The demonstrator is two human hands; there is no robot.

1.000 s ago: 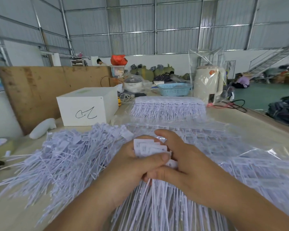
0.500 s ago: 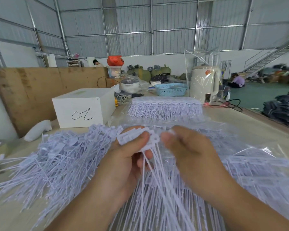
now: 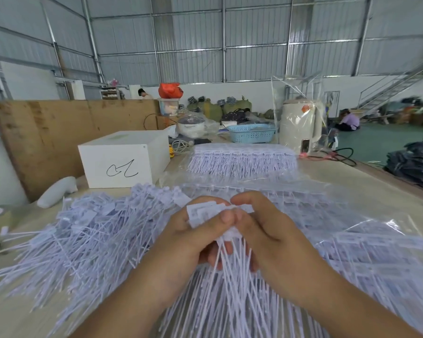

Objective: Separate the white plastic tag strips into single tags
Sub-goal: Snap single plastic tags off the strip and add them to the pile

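Centrally, a tag strip (image 3: pixel 206 214) is being held above the counter (image 3: pixel 366 181), flat white heads bunched at the top and thin tails fanning down toward the camera. Left hand (image 3: pixel 193 242) is gripping the heads, thumb lying across their front and fingers curling behind. Right hand (image 3: pixel 266 235) is pinching the same bunch at its right edge, thumb tip touching the left thumb, remaining fingers curling under among the tails.

Left of the hands, a loose heap of single tags (image 3: pixel 83 235) is spreading over the counter. To the right and under the hands, clear plastic bags of tag strips (image 3: pixel 352 240) are lying flat. Beyond, another bagged stack of strips (image 3: pixel 239 159) is sitting near the counter's middle. A white box (image 3: pixel 122 159) with a black scribble is standing behind the heap, a white curved object (image 3: pixel 56 191) just beside it. Farther back are sitting a blue basket (image 3: pixel 250 134) and a bag-wrapped white kettle (image 3: pixel 299 125).
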